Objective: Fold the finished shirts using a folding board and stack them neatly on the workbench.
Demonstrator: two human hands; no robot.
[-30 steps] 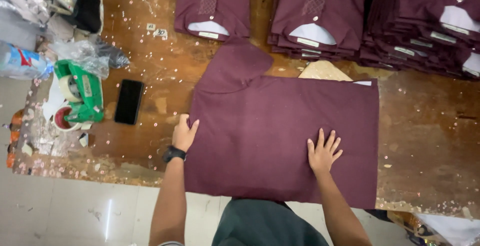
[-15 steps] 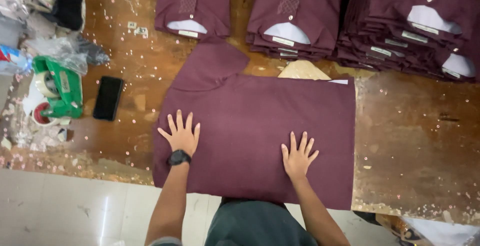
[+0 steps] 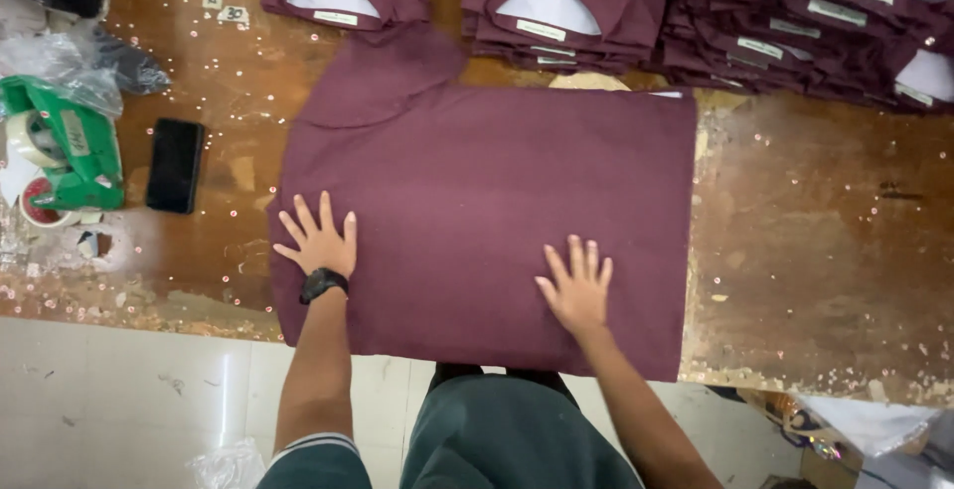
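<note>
Both hands lie flat with fingers spread wide, holding nothing, the left hand (image 3: 320,243) and the right hand (image 3: 576,290) pressing on the dark red shirt (image 3: 497,191) spread on the brown table (image 3: 815,211), near the folded shirt piles (image 3: 795,22) at the far side.

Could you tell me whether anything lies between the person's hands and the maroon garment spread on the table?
Nothing visible does. The left hand and the right hand both lie flat, fingers spread, directly on the maroon garment. The black phone and the green tape dispenser lie off to the left, apart from the cloth.
</note>
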